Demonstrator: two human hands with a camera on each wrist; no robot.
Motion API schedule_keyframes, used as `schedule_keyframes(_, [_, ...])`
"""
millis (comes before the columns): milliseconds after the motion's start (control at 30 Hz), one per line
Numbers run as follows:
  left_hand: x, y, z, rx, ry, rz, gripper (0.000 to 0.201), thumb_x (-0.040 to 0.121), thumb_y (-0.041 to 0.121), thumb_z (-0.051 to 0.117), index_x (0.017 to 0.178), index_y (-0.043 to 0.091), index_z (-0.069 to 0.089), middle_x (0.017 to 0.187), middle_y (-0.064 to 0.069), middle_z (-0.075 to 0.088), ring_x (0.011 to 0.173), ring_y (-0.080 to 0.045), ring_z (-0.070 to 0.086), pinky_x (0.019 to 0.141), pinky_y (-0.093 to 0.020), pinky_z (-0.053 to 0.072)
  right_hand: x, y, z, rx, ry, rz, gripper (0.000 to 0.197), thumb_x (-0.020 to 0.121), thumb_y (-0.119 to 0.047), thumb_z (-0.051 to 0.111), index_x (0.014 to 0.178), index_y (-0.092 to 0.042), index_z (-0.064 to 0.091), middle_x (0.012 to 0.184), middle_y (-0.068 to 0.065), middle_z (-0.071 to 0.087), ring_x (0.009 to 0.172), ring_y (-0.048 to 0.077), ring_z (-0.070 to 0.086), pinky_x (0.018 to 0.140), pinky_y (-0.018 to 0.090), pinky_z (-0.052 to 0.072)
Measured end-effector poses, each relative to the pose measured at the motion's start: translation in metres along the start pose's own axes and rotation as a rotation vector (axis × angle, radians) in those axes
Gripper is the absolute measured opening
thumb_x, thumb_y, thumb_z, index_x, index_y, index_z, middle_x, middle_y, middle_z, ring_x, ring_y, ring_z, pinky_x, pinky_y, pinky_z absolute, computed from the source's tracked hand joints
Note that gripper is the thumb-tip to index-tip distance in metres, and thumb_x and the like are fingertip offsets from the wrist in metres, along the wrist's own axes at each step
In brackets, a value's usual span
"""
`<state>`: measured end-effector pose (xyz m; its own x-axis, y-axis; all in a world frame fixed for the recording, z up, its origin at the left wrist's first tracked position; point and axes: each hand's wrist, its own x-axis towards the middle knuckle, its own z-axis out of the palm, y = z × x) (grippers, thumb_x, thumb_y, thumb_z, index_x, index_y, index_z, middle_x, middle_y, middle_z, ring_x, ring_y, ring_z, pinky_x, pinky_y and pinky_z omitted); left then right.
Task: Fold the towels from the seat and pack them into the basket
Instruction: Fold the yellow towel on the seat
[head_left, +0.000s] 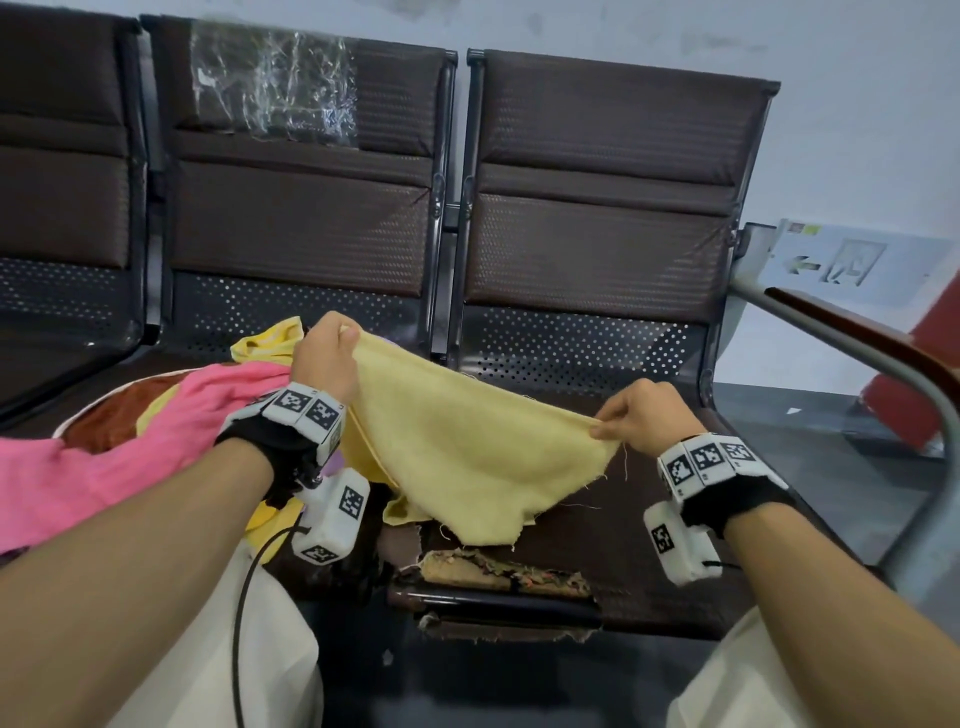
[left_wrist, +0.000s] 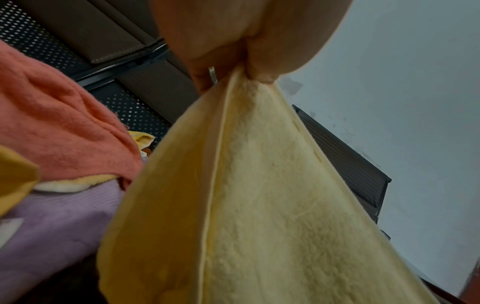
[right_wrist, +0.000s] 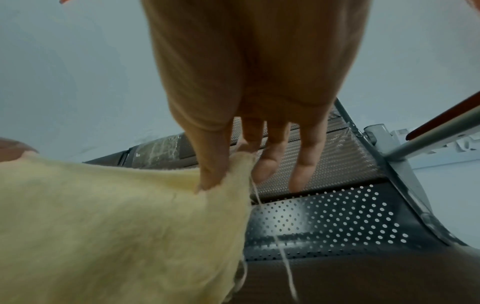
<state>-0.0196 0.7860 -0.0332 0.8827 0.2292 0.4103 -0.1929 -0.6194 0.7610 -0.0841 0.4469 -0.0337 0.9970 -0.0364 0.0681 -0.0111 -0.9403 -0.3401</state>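
The yellow towel (head_left: 467, 457) is held up over the brown seat (head_left: 649, 525), stretched between two hands, with its bottom edge hanging down to the seat. The left hand (head_left: 324, 358) pinches one top corner at about 10 o'clock from the towel's middle. The right hand (head_left: 641, 415) pinches the other corner at about 3 o'clock, thumb and first finger tight on the cloth while the other fingers (right_wrist: 306, 160) stick out straight. Loose threads (right_wrist: 285, 261) hang from that corner. At 9 o'clock lies a pile with a pink towel (head_left: 119, 447) on top. At 2 o'clock a wall sign (head_left: 841, 265) shows an arrow and a running figure; no words can be read on it.
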Motion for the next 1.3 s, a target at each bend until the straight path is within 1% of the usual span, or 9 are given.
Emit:
schedule_keyframes(167, [-0.003,-0.005,-0.013,0.097,-0.017,-0.020,0.023,0.099,0.007,0.038,0.107,-0.003,0.056,0.117,-0.023,0.055,0.108,-0.036,0.051,0.088,-0.040,0.037,-0.009,-0.014,0.006,-0.059,0.004,-0.147,0.013,0.070,-0.029,0.081,0.077,-0.023,0.072,0.098,-0.004,0.040,0.091,0.011,0.044,0.087,0.032,0.038])
schedule_keyframes(400, [-0.012,-0.010,-0.027,0.101,-0.030,-0.036,0.016,0.097,0.011,0.042,0.096,0.013,0.058,0.104,-0.018,0.063,0.088,-0.030,0.054,0.072,-0.036,0.040,-0.018,-0.013,0.006,0.092,0.101,0.049,0.015,0.090,-0.031,0.061,0.086,-0.017,0.055,0.086,0.001,0.061,0.077,0.016,0.055,0.065,0.027,0.038])
schedule_keyframes(567, [-0.029,0.018,-0.035,0.118,-0.088,0.133,0.012,0.099,0.018,0.037,0.093,0.020,0.047,0.088,-0.013,0.062,0.083,-0.031,0.055,0.073,-0.043,0.045,-0.018,-0.028,-0.008,0.342,0.326,0.115,0.014,0.089,-0.027,0.060,0.085,-0.014,0.056,0.085,-0.001,0.059,0.083,0.016,0.052,0.070,0.027,0.033])
schedule_keyframes(667, [-0.037,0.041,-0.036,0.005,-0.032,0.160,0.013,0.098,0.019,0.036,0.090,0.019,0.047,0.078,-0.008,0.057,0.076,-0.029,0.052,0.066,-0.037,0.038,-0.019,-0.044,-0.021,0.574,0.514,0.170,0.011,0.085,-0.027,0.061,0.083,-0.016,0.058,0.080,-0.007,0.057,0.082,0.016,0.054,0.072,0.028,0.036])
schedule_keyframes(833, [-0.020,0.073,-0.050,-0.195,0.125,0.124,0.017,0.097,0.017,0.040,0.097,0.011,0.055,0.088,-0.007,0.056,0.083,-0.023,0.047,0.068,-0.029,0.030,-0.019,-0.063,-0.055,0.915,0.859,0.279,0.008,0.081,-0.024,0.064,0.083,-0.018,0.058,0.078,-0.008,0.058,0.080,0.016,0.054,0.077,0.029,0.043])
schedule_keyframes(967, [0.005,0.098,-0.067,-0.278,0.248,0.160,0.017,0.095,0.014,0.042,0.097,0.008,0.058,0.088,-0.005,0.055,0.082,-0.020,0.046,0.064,-0.025,0.026,-0.018,-0.071,-0.095,0.816,1.017,0.132,0.008,0.084,-0.022,0.065,0.088,-0.016,0.061,0.085,-0.003,0.059,0.080,0.013,0.051,0.069,0.014,0.033])
schedule_keyframes(1100, [0.026,0.119,-0.082,-0.344,0.349,0.278,0.017,0.094,0.013,0.044,0.096,0.007,0.060,0.085,0.000,0.054,0.079,-0.016,0.045,0.064,-0.022,0.027,-0.011,-0.079,-0.138,0.777,1.179,-0.009,0.005,0.084,-0.019,0.061,0.086,-0.014,0.062,0.082,-0.004,0.059,0.076,0.009,0.050,0.068,0.011,0.037])
schedule_keyframes(1167, [0.034,0.122,-0.081,-0.370,0.357,0.271,0.017,0.094,0.014,0.045,0.096,0.008,0.061,0.086,0.001,0.055,0.078,-0.014,0.045,0.064,-0.021,0.029,-0.005,-0.079,-0.143,0.783,1.165,-0.005,0.003,0.085,-0.020,0.059,0.082,-0.019,0.058,0.076,-0.008,0.056,0.070,0.005,0.047,0.064,0.009,0.035])
schedule_keyframes(1300, [0.034,0.101,-0.060,-0.351,0.244,0.118,0.019,0.093,0.014,0.044,0.099,0.010,0.062,0.090,0.000,0.057,0.085,-0.016,0.049,0.070,-0.022,0.034,0.006,-0.067,-0.115,0.739,0.996,0.120,0.038,0.084,-0.021,0.060,0.056,-0.020,0.034,0.056,-0.009,0.036,0.054,0.010,0.030,0.057,0.025,0.025])
